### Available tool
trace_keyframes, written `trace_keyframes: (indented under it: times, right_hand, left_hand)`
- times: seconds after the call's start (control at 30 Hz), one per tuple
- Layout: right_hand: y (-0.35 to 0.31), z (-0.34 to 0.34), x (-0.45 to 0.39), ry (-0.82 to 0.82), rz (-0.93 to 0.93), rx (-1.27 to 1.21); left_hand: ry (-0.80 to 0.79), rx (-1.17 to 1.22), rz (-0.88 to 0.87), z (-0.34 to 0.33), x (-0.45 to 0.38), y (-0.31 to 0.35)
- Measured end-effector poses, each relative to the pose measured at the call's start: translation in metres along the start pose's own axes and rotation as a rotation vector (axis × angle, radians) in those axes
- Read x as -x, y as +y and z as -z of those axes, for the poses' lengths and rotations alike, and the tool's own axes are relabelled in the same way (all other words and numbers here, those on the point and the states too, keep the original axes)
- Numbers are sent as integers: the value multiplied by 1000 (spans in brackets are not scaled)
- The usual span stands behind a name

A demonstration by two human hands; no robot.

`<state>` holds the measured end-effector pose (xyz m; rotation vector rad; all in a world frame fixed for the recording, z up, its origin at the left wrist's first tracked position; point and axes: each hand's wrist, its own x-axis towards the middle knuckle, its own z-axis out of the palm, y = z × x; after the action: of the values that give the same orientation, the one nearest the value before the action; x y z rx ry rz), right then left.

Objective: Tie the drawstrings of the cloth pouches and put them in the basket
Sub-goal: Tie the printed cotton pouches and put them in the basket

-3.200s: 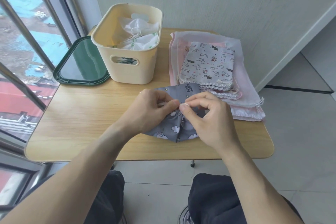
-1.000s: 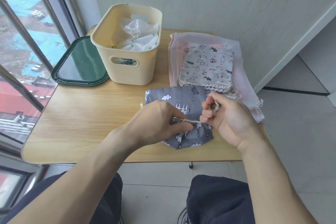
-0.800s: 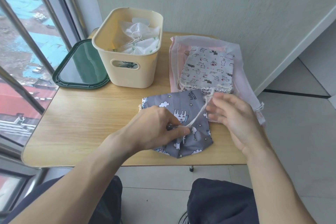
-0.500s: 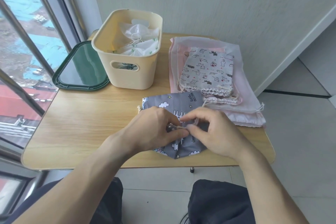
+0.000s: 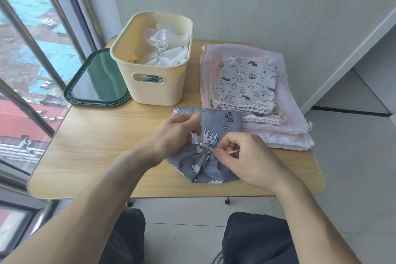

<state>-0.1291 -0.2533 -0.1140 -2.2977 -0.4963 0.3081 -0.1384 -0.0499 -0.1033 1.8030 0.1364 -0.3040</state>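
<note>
Mid-tie on the grey unicorn-print pouch, lying at the table's near edge w/ its neck gathered: right hand pinches the thin drawstring at the cinch, left hand grips the soft cloth just beside it. Next, prob. snug the knot, then lift it to the far-left cream plastic basket, already holding white pouches; a floppy stack of untied ones sits to the right.

Matt cloth pouch, smooth plastic basket, wood-grain table

Head-worn camera looking forward and down.
It is facing a wooden table close below, against a wall, wide-angle.
</note>
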Motion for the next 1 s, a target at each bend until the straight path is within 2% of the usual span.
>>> trace_keyframes:
  times: [0.1,0.17,0.33,0.43,0.6,0.77,0.9,1.0]
  right_hand:
    - [-3,-2,1,-21,-24,-24]
    - [-4,-2,2,-33,-38,-20]
    - [-1,2,1,-25,-94,69]
    - [6,9,2,-85,-148,80]
    - [16,23,6,-233,-46,-193]
    - [9,24,7,-152,153,-447]
    - [1,17,5,-153,173,-561]
    - [0,12,2,-90,185,-564]
  left_hand:
    - [-163,156,-49,-4,4,3]
    - [-213,194,-91,-6,4,3]
    - [-251,91,-53,-7,4,2]
    - [-292,77,-28,-7,4,1]
    - [-308,45,-14,-10,2,-5]
    - [-309,-67,-92,-13,2,-5]
    - [-300,-124,-124,-15,3,-6]
    - [-411,-82,-84,-14,5,-1]
